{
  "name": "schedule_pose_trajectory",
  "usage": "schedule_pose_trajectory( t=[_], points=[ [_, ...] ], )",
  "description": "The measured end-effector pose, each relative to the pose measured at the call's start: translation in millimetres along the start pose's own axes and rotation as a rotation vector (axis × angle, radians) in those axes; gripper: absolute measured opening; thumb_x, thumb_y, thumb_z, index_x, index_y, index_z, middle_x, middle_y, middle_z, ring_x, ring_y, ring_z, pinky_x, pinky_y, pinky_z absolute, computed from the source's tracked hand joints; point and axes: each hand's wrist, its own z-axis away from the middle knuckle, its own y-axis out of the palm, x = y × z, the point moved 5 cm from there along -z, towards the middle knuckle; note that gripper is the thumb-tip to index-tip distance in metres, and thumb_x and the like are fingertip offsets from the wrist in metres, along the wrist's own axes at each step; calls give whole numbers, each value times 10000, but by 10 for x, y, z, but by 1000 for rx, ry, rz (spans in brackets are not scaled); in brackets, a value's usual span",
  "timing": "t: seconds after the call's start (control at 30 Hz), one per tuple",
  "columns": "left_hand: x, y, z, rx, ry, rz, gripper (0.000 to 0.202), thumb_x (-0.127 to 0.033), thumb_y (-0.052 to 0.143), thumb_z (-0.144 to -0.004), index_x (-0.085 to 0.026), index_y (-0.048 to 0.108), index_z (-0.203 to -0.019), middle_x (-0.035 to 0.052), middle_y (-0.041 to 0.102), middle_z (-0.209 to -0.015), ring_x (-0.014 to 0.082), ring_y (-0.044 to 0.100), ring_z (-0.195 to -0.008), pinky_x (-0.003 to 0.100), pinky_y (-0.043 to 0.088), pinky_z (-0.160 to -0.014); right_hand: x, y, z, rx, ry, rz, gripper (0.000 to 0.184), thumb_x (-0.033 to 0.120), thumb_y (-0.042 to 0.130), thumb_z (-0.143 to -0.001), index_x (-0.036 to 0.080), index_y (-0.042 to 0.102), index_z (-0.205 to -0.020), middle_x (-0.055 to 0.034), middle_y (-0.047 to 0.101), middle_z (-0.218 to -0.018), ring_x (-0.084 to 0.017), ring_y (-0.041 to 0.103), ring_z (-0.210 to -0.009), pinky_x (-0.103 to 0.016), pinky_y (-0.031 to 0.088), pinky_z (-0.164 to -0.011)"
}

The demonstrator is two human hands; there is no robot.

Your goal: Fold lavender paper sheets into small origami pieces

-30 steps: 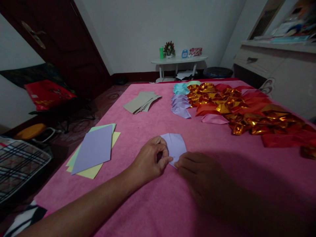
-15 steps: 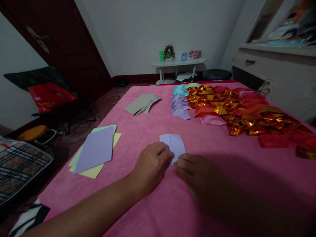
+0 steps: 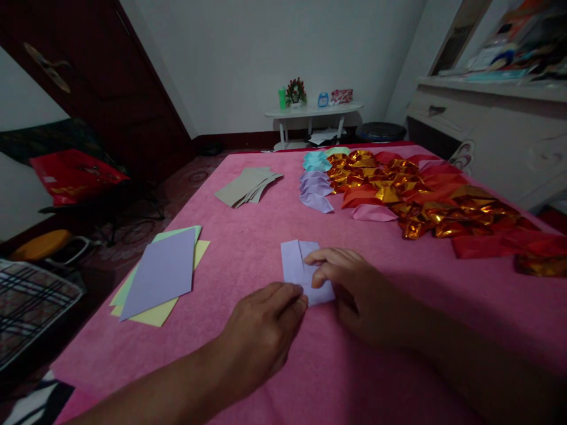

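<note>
A lilac sheet of paper lies on the pink cloth in front of me, folded into a small rectangle with a crease line down its upper part. My left hand is closed at its lower left edge, fingertips pinching and pressing the paper there. From the right, my right hand reaches over the paper with bent, parted fingers. Two of its fingertips touch the paper's upper face; the right side of the sheet is partly hidden beneath this hand.
Lilac, green and yellow sheets lie stacked at left. Grey papers are fanned farther back. Folded lilac pieces, shiny gold ones and red ones fill the back right. A white side table stands by the wall.
My right hand has moved up from the paper's lower edge onto its upper face, its fingers parting. The left hand stays at the lower edge. The view has shifted slightly.
</note>
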Motion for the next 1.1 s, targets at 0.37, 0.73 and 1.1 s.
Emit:
schedule_pose_trajectory(
  t=[0.37,0.73,1.1],
  points=[
    [-28,-20,28,-76,40,-49,262,-97,490,-850,-119,602,-1086,86,672,-1026,190,644,-898,324,581,-806,-214,44,-68,43,52,-117,125,154,572,-847,208,678,-807,-36,621,-989,-175,550,-939,-347,389,-842],
    [-51,-23,13,-114,56,-82,218,-92,482,-860,-108,593,-1047,94,674,-1001,180,649,-867,311,579,-812,-294,121,-152,-9,219,-106,79,168,656,-774,192,689,-707,18,614,-683,-131,534,-697,-288,350,-697],
    [-24,-7,21,-11,16,-63,237,-165,459,-899,-155,603,-1088,91,651,-962,189,636,-866,320,580,-712,-237,34,-127,104,180,-221,152,214,621,-822,179,677,-685,-26,602,-845,-146,548,-798,-293,398,-743]
  ],
)
